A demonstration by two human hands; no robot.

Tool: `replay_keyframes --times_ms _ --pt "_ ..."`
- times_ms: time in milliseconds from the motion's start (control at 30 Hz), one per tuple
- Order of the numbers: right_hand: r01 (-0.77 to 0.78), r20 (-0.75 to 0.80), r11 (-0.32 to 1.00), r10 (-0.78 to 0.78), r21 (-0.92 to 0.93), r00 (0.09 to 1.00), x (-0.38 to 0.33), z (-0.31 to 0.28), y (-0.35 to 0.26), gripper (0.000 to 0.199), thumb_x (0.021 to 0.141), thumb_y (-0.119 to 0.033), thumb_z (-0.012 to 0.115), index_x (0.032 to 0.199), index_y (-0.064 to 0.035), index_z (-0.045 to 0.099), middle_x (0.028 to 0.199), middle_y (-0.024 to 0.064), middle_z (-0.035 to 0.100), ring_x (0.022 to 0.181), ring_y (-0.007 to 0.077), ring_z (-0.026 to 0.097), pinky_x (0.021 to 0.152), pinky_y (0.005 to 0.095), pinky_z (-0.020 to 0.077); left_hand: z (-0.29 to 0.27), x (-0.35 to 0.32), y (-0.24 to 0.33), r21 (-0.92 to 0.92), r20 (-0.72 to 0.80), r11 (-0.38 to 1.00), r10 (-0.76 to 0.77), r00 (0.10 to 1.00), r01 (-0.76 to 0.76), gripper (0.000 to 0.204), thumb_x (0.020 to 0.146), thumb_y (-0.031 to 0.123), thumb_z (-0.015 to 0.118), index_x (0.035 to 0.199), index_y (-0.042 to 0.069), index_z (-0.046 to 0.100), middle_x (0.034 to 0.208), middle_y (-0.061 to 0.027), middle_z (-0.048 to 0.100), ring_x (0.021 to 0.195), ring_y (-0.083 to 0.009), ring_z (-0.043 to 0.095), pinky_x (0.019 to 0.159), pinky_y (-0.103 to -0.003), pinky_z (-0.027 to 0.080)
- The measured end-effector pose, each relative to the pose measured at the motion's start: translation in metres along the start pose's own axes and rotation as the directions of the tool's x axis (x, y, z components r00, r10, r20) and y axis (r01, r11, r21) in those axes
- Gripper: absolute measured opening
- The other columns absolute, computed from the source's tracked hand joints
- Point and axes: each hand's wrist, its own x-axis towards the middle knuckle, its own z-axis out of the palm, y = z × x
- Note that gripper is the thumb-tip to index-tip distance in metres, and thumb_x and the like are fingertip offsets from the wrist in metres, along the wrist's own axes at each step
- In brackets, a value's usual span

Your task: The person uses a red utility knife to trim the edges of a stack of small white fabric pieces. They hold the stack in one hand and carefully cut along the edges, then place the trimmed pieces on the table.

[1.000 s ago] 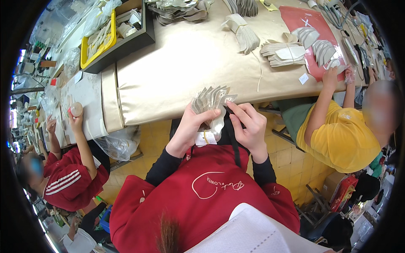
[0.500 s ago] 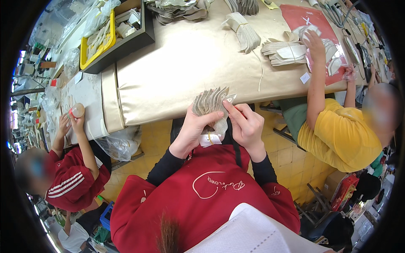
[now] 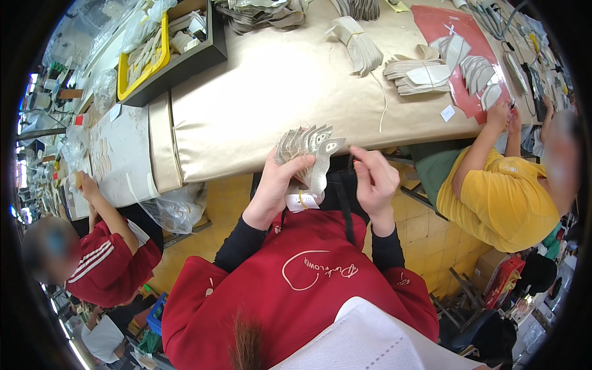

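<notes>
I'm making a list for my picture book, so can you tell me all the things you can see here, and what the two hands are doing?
Fan of flat cut pieces: one bunch, grey-silver, held up at the table edge.
Table: one, tan cover, across the top.
Bundled pieces: one bundle, beige, on the table.
Piled pieces: one stack, beige and white, right part of the table.
Red mat: one, under the right piles.
Yellow tray: one, in a dark box, top left.
Plastic bag: one, clear, below the table.
Co-workers: two, a yellow shirt right, a red jacket left.
Left hand: grips the fan.
Right hand: beside the fan, fingers bent.
</notes>
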Motion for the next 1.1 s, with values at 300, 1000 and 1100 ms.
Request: replay_keyframes --times_ms 300,1000,1100 --pt "0.068 0.172 0.998 -0.066 -0.007 0.983 0.006 0.004 -0.009 0.041 0.078 -0.011 0.076 0.118 -0.0058 0.071 0.076 0.0058 0.061 0.056 0.0196 0.057 0.051 0.0306 0.0443 0.003 -0.001 -0.004 0.191 -0.023 0.982 0.006 1.0 -0.002 0.053 0.081 0.0 0.077 0.13 0.004 0.056 0.099 -0.0003 0.067 0.08 -0.0063 0.064 0.059 -0.021 0.052" --pt "0.095 0.174 0.994 -0.084 -0.056 0.981 -0.003 0.009 -0.006 0.048 0.076 -0.002 0.071 0.122 -0.0161 0.073 0.071 0.003 0.055 0.052 0.0196 0.053 0.049 0.0321 0.0435 0.002 -0.007 -0.002 0.162 0.101 0.971 0.162 0.982 -0.177 0.051 0.084 -0.002 0.076 0.13 0.006 0.055 0.101 -0.0002 0.066 0.084 -0.0054 0.063 0.066 -0.021 0.054" --pt "0.136 0.153 0.987 -0.122 -0.084 0.981 -0.003 0.008 -0.007 0.047 0.075 -0.001 0.07 0.119 -0.0157 0.075 0.07 0.0026 0.055 0.052 0.0192 0.053 0.048 0.0318 0.0431 0.001 -0.007 -0.001 0.148 0.12 0.973 0.158 0.98 -0.175 0.051 0.085 -0.003 0.075 0.131 0.006 0.056 0.103 -0.0009 0.067 0.085 -0.0053 0.062 0.067 -0.022 0.054"
